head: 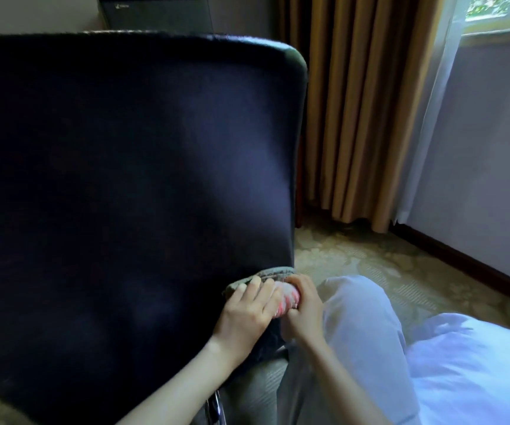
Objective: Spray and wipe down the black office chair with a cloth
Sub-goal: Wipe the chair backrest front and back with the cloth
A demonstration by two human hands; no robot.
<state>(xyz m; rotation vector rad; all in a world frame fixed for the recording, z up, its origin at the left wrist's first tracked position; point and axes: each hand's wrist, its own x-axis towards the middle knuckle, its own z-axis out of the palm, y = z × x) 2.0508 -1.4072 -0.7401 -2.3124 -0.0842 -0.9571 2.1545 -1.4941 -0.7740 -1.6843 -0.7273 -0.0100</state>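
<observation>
Both forearms reach in from the bottom edge, bare, meeting at the chair's (131,167) lower right edge. Landmark throughout: that chair, whose black back fills the left and centre of the view.

Left hand (247,311): fingers curled over the cloth (259,279), pressing it against the chair's face just inside the right edge. Closed on the cloth, not flat-palmed. Right hand (304,305): also closed, pinching the bunched end of the cloth where it wraps off the chair's edge; a pink-and-white striped patch shows between the two hands. Cloth is grey-brown, wadded, touching the chair.

No spray bottle in view. Cannot tell whether the chair is wet; its surface is too dark to read.

Judgement on step: wiping, at the lower right edge of the back. With both hands gripping rather than sweeping, this may equally be a re-fold or regrip of the cloth.

Next move, as I judge it: spread the cloth flatter under one hand and draw it along the edge or across the broad back, most of which lies up and left of the hands. The top rim is farthest from them.

Right of the chair: a knee (357,326) in pale trousers, just beside the right hand. Beyond it, patterned carpet (370,265). Farther, behind the chair's right side, tan curtains (361,111), a sheer curtain and a window (489,13).
</observation>
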